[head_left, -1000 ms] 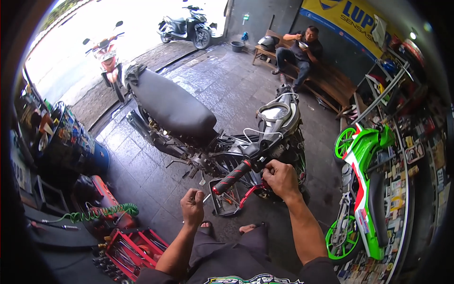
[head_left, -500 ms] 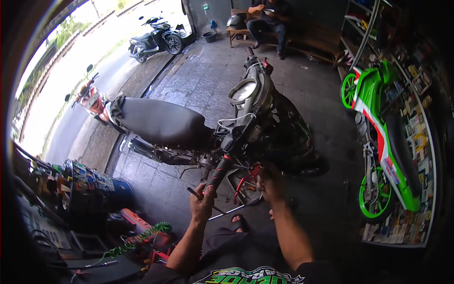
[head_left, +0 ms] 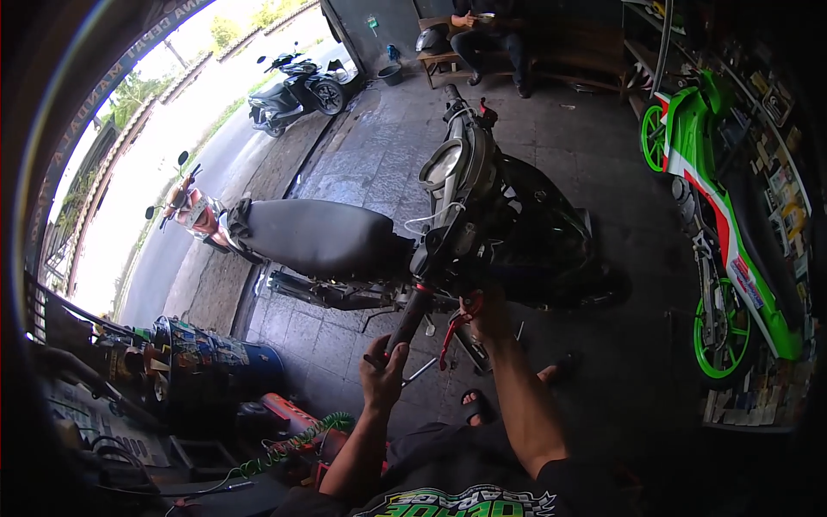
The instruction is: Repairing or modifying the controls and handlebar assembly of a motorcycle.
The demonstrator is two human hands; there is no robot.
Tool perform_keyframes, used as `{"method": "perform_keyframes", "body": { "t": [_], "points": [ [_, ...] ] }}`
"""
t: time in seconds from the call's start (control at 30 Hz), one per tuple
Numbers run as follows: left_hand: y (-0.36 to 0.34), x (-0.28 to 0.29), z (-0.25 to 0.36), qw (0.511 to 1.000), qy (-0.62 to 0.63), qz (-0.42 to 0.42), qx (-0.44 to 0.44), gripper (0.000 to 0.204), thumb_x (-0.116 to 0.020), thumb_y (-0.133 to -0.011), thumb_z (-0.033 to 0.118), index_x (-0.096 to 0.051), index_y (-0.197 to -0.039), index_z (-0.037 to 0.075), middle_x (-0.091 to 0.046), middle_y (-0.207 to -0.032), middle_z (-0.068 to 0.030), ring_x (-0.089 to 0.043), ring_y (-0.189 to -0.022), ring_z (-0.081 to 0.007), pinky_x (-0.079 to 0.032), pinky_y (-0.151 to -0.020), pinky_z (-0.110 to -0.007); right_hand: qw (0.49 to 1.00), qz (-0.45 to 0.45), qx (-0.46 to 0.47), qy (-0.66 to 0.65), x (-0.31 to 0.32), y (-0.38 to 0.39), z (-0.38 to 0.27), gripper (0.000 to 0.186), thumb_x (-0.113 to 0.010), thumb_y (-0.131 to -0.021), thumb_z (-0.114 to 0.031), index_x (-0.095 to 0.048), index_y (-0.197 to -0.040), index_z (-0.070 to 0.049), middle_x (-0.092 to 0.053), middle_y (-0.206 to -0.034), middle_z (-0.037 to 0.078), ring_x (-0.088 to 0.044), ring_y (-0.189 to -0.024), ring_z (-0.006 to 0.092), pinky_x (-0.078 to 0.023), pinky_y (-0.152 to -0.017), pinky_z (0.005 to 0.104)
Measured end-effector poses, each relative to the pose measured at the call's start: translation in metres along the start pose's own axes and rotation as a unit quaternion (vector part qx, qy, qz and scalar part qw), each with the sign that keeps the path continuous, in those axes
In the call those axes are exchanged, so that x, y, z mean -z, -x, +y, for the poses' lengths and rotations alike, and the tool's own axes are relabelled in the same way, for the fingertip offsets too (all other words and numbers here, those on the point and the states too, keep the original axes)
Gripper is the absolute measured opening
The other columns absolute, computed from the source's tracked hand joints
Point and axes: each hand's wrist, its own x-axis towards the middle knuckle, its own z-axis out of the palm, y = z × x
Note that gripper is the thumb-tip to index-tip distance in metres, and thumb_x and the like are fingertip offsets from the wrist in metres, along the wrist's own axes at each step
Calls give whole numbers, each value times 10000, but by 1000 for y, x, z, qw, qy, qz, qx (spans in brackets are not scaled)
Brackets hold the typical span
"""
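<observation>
A scooter (head_left: pixel 525 224) with a long black seat (head_left: pixel 314 237) stands across the floor in front of me. Its near handlebar grip (head_left: pixel 408 320) is dark, with a red ring at the inner end. My left hand (head_left: pixel 383 379) is closed around the grip's outer end, and a slim dark rod shows beside its fingers. A red brake lever (head_left: pixel 447 343) hangs just right of the grip. At the lever's mount my right hand (head_left: pixel 491 319) is closed, its fingertips partly hidden. The round speedometer (head_left: pixel 444 165) faces up between the handlebar ends.
A green, white and red motorbike (head_left: pixel 728 233) stands at the right beside a display case. On a bench (head_left: pixel 568 67) at the back sits a person (head_left: pixel 487 39). A blue drum (head_left: pixel 254 366) and a coiled green hose (head_left: pixel 332 422) are at the lower left. Two scooters are parked outside.
The view has shifted, so the surroundings sit differently in the picture. My left hand keeps to the grip's end, and the rod beside it shows less. My right hand stays at the lever mount.
</observation>
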Motion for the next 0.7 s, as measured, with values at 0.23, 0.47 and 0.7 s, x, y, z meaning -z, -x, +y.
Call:
{"method": "perform_keyframes", "body": {
  "t": [0.23, 0.47, 0.7],
  "points": [
    [3, 0, 3, 1000, 9, 0, 20, 318, -666, -876, 202, -610, -1086, -31, -579, -759, 1, -498, -655, -62, -383, -564, -231, 978, -10, 91, 189, 8, 14, -9, 59, -593, -889, -164, -600, -867, -110, -534, -669, 1, -492, -528, 70, -374, -449, 233],
    [3, 2, -2, 999, 39, -10, 12, 339, -653, -882, 208, -596, -1115, -32, -586, -787, -12, -505, -676, -72, -402, -593, -237, 997, -50, -44, 29, 16, 33, -21, 152, -634, -843, -125, -565, -967, -70, -571, -774, 36, -496, -533, 91, -394, -466, 237],
    [5, -1, 4, 999, -40, 10, 17, 377, -670, -863, 243, -595, -1126, -17, -618, -780, -48, -539, -655, -86, -422, -570, -258, 818, 60, 302, 485, -14, 36, -4, 224, -720, -813, -161, -586, -932, -28, -585, -735, 10, -532, -629, 117, -424, -569, 294]
  ]
}}
